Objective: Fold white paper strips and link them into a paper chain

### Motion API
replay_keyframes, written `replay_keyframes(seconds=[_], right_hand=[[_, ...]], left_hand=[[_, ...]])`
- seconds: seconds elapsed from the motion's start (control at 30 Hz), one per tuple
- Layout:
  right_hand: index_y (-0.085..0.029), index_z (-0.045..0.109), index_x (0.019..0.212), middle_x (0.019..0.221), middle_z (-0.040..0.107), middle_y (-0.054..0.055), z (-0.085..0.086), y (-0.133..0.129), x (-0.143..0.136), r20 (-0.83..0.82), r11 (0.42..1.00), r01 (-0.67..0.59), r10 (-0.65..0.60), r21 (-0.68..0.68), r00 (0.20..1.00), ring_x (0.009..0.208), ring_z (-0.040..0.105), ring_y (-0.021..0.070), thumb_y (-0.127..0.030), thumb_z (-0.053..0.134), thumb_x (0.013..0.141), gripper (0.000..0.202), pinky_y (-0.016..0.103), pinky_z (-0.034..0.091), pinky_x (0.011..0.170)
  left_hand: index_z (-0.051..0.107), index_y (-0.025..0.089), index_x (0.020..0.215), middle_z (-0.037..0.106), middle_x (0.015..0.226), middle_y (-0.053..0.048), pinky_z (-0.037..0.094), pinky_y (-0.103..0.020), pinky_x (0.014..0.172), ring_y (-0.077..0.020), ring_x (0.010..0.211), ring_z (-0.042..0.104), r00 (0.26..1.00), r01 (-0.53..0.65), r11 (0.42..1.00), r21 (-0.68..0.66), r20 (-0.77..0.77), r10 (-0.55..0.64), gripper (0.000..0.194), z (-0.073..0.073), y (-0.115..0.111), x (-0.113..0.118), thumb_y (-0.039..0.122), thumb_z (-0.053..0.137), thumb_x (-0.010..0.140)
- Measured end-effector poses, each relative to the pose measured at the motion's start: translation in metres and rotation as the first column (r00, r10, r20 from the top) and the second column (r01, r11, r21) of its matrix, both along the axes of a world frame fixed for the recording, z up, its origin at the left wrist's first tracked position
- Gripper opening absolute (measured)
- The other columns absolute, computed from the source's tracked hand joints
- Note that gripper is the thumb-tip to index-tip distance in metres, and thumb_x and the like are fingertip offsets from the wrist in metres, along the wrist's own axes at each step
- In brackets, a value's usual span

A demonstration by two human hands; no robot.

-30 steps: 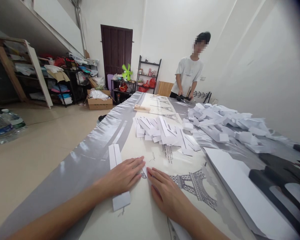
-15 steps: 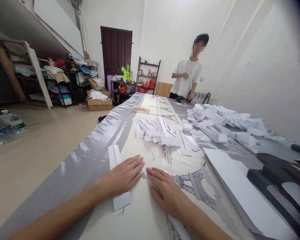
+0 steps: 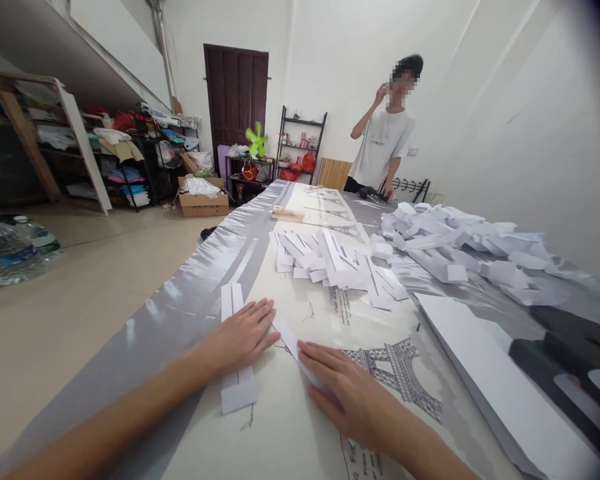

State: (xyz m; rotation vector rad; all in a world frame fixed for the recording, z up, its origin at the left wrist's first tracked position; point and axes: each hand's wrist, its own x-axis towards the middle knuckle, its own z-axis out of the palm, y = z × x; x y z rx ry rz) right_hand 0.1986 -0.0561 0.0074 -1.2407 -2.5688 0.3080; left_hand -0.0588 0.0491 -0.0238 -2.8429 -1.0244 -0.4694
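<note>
My left hand [image 3: 245, 337] lies flat, palm down, across a folded white paper piece [image 3: 239, 393] with a long seam down its middle. Its fingertips reach the upper end of a second white paper strip [image 3: 286, 339]. On that strip rests my right hand [image 3: 347, 390], its fingers stretched out and pressed down, hiding much of the paper. Neither hand grips anything. Ahead of both hands, a loose pile of flat, folded white paper pieces [image 3: 337, 260] covers part of the cream tablecloth [image 3: 275, 440] with its printed Eiffel Tower.
Folded white paper shapes [image 3: 450, 233] are heaped at the right. Large white sheets [image 3: 485, 367] lie nearer me, beside a dark object [image 3: 555, 373] at the right edge. A wooden piece [image 3: 287, 214] sits farther along the table. A person [image 3: 383, 143] stands at the far end.
My left hand has moved a little left, exposing more of the strip between my hands and the folded piece under it. The person has raised one hand to the head. The view has shifted slightly.
</note>
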Motion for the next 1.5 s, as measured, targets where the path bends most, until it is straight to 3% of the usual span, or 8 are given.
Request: replay_keyframes(seconds=[0.17,0.3,0.67,0.9,1.13,1.27,1.4,1.5], right_hand=[[-0.018,0.051,0.145,0.153,0.049,0.008,-0.001,0.001,0.000,-0.011,1.000,-0.009,0.009,0.010,1.000,0.141,0.045,0.0249,-0.014,0.048,0.095,0.050,0.042,0.044,0.116],[-0.018,0.050,0.145,0.152,0.049,0.008,-0.001,0.001,0.001,-0.015,1.000,-0.024,0.025,0.016,1.000,0.141,0.045,0.0244,-0.013,0.047,0.096,0.050,0.042,0.044,0.116],[-0.016,0.050,0.146,0.152,0.050,0.010,0.002,-0.002,-0.004,0.043,0.998,-0.048,0.046,0.046,0.998,0.142,0.044,0.0261,-0.013,0.045,0.098,0.049,0.046,0.044,0.116],[-0.022,0.036,0.156,0.156,0.043,0.008,-0.009,-0.022,0.009,0.031,0.994,-0.043,0.040,0.100,0.999,0.143,0.043,0.0264,-0.017,0.049,0.098,0.059,0.047,0.044,0.116],[-0.022,0.014,0.161,0.157,0.039,0.009,-0.024,-0.054,0.027,0.025,0.979,-0.032,0.028,0.199,0.999,0.139,0.047,0.0314,-0.019,0.059,0.093,0.082,0.049,0.051,0.109],[-0.024,0.007,0.162,0.153,0.044,0.009,-0.035,-0.070,0.043,0.039,0.970,-0.039,0.031,0.241,0.999,0.133,0.055,0.0311,-0.027,0.064,0.093,0.089,0.047,0.055,0.105],[-0.026,0.020,0.161,0.147,0.054,0.008,-0.035,-0.084,0.054,0.035,0.957,-0.051,0.043,0.287,0.998,0.126,0.061,0.0296,-0.034,0.064,0.095,0.079,0.043,0.058,0.101],[-0.022,0.056,0.140,0.130,0.068,0.010,-0.022,-0.079,0.045,0.048,0.965,-0.044,0.032,0.258,0.998,0.116,0.066,0.0302,-0.030,0.063,0.095,0.047,0.042,0.061,0.091]], left_hand=[[0.061,0.009,0.126,0.053,0.144,-0.023,0.043,-0.047,0.110,-0.0321,0.137,0.048,0.987,-0.157,0.987,0.024,0.037,0.156,0.053,-0.002,-0.009,0.022,0.050,0.034,0.106],[0.062,0.005,0.117,0.056,0.137,-0.029,0.044,-0.048,0.108,-0.0376,0.131,0.053,0.977,-0.212,0.977,-0.002,0.022,0.212,0.060,0.003,-0.013,0.031,0.059,0.041,0.100],[0.050,0.001,0.136,0.052,0.143,-0.029,0.037,-0.050,0.111,-0.0377,0.136,0.048,0.973,-0.229,0.973,-0.001,0.027,0.229,0.073,-0.004,-0.013,0.031,0.062,0.043,0.098],[0.051,0.009,0.137,0.056,0.141,-0.023,0.037,-0.050,0.111,-0.0349,0.135,0.050,0.974,-0.221,0.975,0.035,0.067,0.219,0.069,-0.008,-0.011,0.029,0.065,0.040,0.098],[0.052,0.008,0.137,0.055,0.142,-0.024,0.036,-0.051,0.111,-0.0352,0.135,0.049,0.973,-0.229,0.973,0.027,0.020,0.229,0.071,-0.004,-0.010,0.030,0.065,0.038,0.098],[0.051,0.006,0.137,0.053,0.143,-0.026,0.035,-0.054,0.111,-0.0368,0.136,0.048,0.975,-0.221,0.975,-0.011,0.012,0.221,0.072,-0.001,-0.011,0.030,0.065,0.035,0.099],[0.052,0.006,0.136,0.053,0.144,-0.025,0.036,-0.052,0.110,-0.0361,0.135,0.049,0.974,-0.224,0.975,-0.007,-0.020,0.224,0.072,0.002,-0.011,0.029,0.065,0.036,0.099],[0.052,0.006,0.135,0.054,0.142,-0.023,0.037,-0.050,0.109,-0.0354,0.133,0.050,0.975,-0.218,0.976,0.010,-0.026,0.219,0.070,0.003,-0.011,0.029,0.064,0.037,0.099]])
